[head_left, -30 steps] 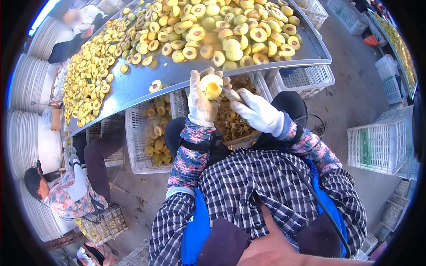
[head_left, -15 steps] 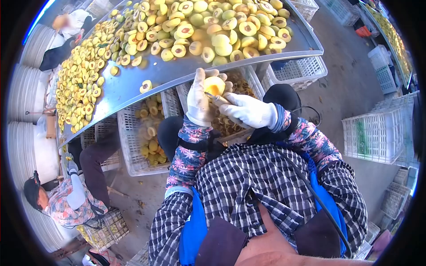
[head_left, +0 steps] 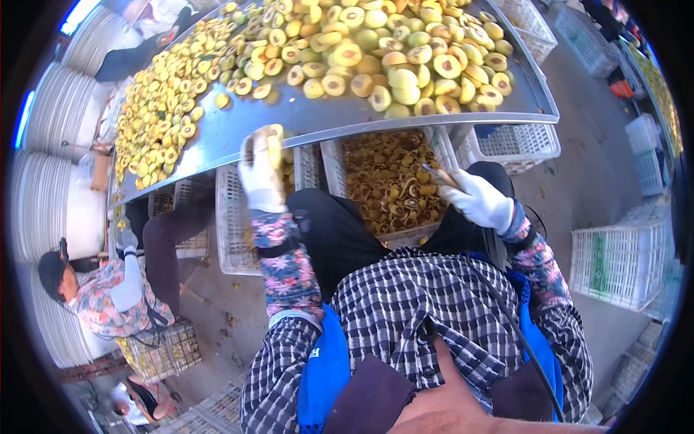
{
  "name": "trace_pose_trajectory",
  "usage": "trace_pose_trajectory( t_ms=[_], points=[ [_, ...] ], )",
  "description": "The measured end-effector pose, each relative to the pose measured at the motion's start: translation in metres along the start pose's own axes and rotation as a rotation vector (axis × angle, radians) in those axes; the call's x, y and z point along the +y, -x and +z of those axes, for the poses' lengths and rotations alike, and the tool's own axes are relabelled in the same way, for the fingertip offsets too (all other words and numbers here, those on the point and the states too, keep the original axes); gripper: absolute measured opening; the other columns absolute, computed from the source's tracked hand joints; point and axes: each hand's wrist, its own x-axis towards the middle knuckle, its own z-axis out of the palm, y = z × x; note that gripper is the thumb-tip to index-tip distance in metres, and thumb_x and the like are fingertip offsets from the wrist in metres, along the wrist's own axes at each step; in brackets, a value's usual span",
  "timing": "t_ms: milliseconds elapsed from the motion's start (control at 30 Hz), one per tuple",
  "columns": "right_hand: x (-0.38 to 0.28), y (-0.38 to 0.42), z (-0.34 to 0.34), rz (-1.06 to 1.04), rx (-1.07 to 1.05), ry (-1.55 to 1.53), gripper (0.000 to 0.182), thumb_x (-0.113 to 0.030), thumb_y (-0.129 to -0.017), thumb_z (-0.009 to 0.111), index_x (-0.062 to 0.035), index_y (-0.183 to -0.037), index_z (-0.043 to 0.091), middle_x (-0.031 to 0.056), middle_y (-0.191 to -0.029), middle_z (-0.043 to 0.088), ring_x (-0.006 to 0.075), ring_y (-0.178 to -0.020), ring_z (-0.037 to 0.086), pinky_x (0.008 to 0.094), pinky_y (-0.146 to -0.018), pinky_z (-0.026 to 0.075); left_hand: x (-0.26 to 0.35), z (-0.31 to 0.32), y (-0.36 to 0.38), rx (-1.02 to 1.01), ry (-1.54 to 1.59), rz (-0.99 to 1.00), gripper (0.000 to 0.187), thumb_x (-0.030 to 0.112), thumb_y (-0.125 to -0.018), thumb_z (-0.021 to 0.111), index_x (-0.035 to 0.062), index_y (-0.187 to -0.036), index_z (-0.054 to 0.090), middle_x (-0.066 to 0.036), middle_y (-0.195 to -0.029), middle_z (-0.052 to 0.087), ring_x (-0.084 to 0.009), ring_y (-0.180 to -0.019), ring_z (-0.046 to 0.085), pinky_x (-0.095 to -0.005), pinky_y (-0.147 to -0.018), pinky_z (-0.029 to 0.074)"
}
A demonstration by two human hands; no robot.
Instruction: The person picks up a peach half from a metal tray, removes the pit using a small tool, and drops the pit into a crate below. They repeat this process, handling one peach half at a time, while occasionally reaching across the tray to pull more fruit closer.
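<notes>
My left hand (head_left: 262, 181), in a white glove, is closed round a yellow peach half (head_left: 275, 147) at the front edge of the metal table (head_left: 311, 116). The hand and fruit are a little blurred. In my gloved right hand (head_left: 480, 201) is a pitting knife (head_left: 438, 174), its metal tip pointing left over a crate of brown pits and scraps (head_left: 394, 181). Halved peaches (head_left: 405, 76), many showing brown pits or hollows, lie heaped on the table in front of me.
Below my left hand, a white plastic crate (head_left: 230, 224) stands under the table edge. Another person (head_left: 119, 293) sits on a crate at the left, beside tall stacks of white trays (head_left: 54, 195). Further white crates (head_left: 614, 264) stand on the floor at the right.
My hands have moved apart: the left went leftward to the table edge with the yellow peach half, the right moved rightward with the knife. The crate of pits between them now shows.
</notes>
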Motion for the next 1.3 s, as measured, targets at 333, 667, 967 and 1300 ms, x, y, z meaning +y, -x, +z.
trace_pose_trajectory(
  t_ms=[333, 667, 967, 1300],
  points=[
    [-0.028, -0.011, 0.004, -0.043, -0.037, 0.133, 0.028, -0.029, -0.093, 0.055, -0.0024, -0.099, 0.05, 0.0217, -0.079, 0.061, 0.0399, -0.078, 0.062, 0.0432, -0.067, 0.047, -0.044, -0.026, -0.124, -0.066, -1.648, -0.005, 0.067, 0.058, -0.084, 0.052, 0.0103, -0.131, 0.053, -0.015, -0.138, 0.048, -0.0319, -0.13, 0.042, -0.0498, -0.11, 0.026],
    [-0.031, -0.013, 0.011, -0.077, -0.016, 0.085, 0.029, -0.03, -0.093, 0.055, -0.0021, -0.099, 0.05, 0.0221, -0.075, 0.06, 0.0392, -0.075, 0.062, 0.0434, -0.065, 0.046, -0.07, 0.031, -0.143, -0.352, -0.354, 0.111, 0.032, 0.014, -0.083, 0.067, 0.0011, -0.11, 0.057, -0.012, -0.099, 0.066, -0.022, -0.089, 0.066, -0.0318, -0.073, 0.056],
    [-0.068, -0.049, 0.017, -0.419, 0.376, 0.161, 0.039, -0.027, -0.092, 0.057, 0.0011, -0.117, 0.048, 0.023, -0.079, 0.063, 0.0399, -0.077, 0.063, 0.0428, -0.068, 0.05, -0.036, 0.101, -0.003, -0.562, 0.786, -0.383, 0.026, 0.017, -0.093, 0.054, -0.0015, -0.11, 0.056, -0.016, -0.109, 0.063, -0.0321, -0.098, 0.064, -0.0391, -0.078, 0.057],
    [-0.061, -0.05, 0.026, -0.499, 0.642, 0.532, 0.037, -0.02, -0.085, 0.066, 0.0014, -0.111, 0.051, 0.0191, -0.084, 0.062, 0.0363, -0.072, 0.063, 0.0406, -0.058, 0.051, -0.023, 0.121, 0.03, -0.501, 0.926, -0.524, 0.03, 0.039, -0.092, 0.06, 0.0103, -0.093, 0.052, -0.016, -0.104, 0.064, -0.0359, -0.101, 0.063, -0.0479, -0.087, 0.053]
  ],
)
